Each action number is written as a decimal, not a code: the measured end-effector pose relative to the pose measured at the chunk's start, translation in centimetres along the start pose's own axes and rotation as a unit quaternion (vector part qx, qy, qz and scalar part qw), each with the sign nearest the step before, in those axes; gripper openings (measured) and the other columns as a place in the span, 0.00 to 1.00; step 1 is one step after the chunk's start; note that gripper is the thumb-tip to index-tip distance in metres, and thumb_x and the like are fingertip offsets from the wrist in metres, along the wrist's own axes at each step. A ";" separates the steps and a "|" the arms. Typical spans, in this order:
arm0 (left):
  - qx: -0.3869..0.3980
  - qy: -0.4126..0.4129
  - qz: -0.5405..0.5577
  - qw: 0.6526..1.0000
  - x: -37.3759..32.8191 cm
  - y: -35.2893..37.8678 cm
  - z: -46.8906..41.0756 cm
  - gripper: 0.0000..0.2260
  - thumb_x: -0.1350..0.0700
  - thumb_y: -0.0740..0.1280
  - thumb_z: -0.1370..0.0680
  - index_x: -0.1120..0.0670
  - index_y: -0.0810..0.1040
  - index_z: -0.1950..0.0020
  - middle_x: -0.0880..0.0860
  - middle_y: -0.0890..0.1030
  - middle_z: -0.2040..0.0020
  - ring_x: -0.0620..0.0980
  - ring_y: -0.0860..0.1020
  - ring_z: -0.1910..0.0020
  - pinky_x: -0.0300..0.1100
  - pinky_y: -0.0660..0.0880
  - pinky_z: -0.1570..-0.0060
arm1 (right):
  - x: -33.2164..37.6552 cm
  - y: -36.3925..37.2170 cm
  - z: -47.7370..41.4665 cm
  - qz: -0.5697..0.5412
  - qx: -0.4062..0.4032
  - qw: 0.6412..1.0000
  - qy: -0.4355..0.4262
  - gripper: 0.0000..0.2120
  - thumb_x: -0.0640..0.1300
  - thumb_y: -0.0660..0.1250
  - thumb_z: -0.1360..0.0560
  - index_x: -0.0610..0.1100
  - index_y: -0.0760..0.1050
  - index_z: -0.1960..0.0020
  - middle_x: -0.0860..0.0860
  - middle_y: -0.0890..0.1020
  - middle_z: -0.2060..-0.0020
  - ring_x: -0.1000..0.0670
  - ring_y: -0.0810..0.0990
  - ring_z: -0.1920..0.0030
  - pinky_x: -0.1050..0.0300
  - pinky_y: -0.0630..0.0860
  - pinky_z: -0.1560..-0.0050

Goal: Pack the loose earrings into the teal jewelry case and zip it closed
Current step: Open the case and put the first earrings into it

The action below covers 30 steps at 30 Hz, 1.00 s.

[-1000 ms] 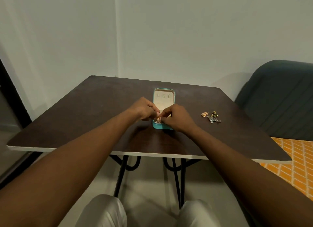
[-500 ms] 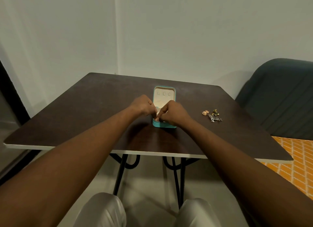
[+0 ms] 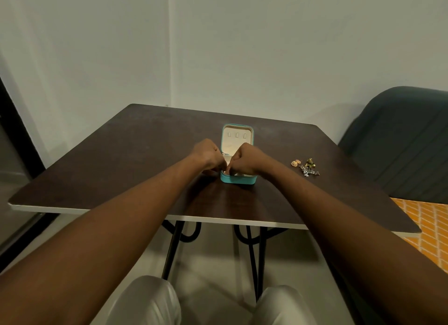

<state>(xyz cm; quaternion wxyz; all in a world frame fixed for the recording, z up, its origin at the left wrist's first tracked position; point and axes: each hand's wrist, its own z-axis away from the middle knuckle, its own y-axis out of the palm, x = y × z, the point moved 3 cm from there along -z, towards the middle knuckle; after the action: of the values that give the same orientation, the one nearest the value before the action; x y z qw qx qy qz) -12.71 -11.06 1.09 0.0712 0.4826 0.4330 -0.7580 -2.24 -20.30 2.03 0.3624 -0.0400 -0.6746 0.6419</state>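
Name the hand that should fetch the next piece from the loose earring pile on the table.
Right. The small pile of gold and silver earrings lies right of the open teal jewelry case, nearer the right hand; the left hand would have to cross over the case.

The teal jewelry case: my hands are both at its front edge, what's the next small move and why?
Probably press the small piece at the front left corner of the teal case down into its base and let go. The left hand and right hand curl together over that corner, the lid is open, and loose earrings lie on the table to its right.
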 end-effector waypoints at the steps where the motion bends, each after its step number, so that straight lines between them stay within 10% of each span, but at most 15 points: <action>1: -0.001 0.001 0.000 1.000 0.0 0.0 0.0 0.07 0.60 0.75 0.25 0.60 0.82 0.50 0.57 0.84 0.46 0.53 0.84 0.53 0.42 0.83 0.64 | -0.2 0.0 0.0 -0.006 0.000 1.000 0.002 0.15 0.44 0.72 0.29 0.36 0.82 0.47 0.42 0.84 0.52 0.43 0.81 0.50 0.56 0.74 0.59; 13: -0.109 0.135 -0.001 0.985 -3.6 -0.2 0.3 0.03 0.60 0.76 0.27 0.59 0.86 0.56 0.53 0.85 0.55 0.45 0.81 0.61 0.45 0.82 0.57 | -2.2 -4.9 1.3 -0.097 -0.133 0.986 -0.039 0.06 0.40 0.73 0.28 0.40 0.87 0.52 0.46 0.87 0.54 0.48 0.85 0.51 0.45 0.83 0.48; 21: -0.060 0.225 -0.018 0.972 -8.2 4.1 -0.4 0.01 0.58 0.76 0.27 0.54 0.87 0.57 0.46 0.85 0.61 0.43 0.83 0.60 0.42 0.81 0.57 | -9.5 -8.3 2.9 -0.101 -0.216 0.971 -0.002 0.03 0.41 0.73 0.26 0.43 0.86 0.54 0.50 0.87 0.54 0.56 0.82 0.62 0.58 0.80 0.60; 30: -0.012 0.249 -0.133 0.959 -10.7 10.9 -2.3 0.06 0.64 0.71 0.27 0.57 0.86 0.54 0.54 0.86 0.53 0.52 0.83 0.52 0.45 0.79 0.47 | -16.7 -9.3 2.5 -0.029 -0.238 0.967 0.084 0.10 0.40 0.69 0.28 0.49 0.86 0.51 0.50 0.87 0.54 0.50 0.84 0.52 0.53 0.81 0.48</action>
<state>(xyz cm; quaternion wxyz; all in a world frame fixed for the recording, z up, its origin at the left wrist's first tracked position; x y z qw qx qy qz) 0.21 -19.38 2.81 -0.1349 0.5932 0.5069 -0.6107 12.53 -32.68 3.25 0.4163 -0.1591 -0.7758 0.4468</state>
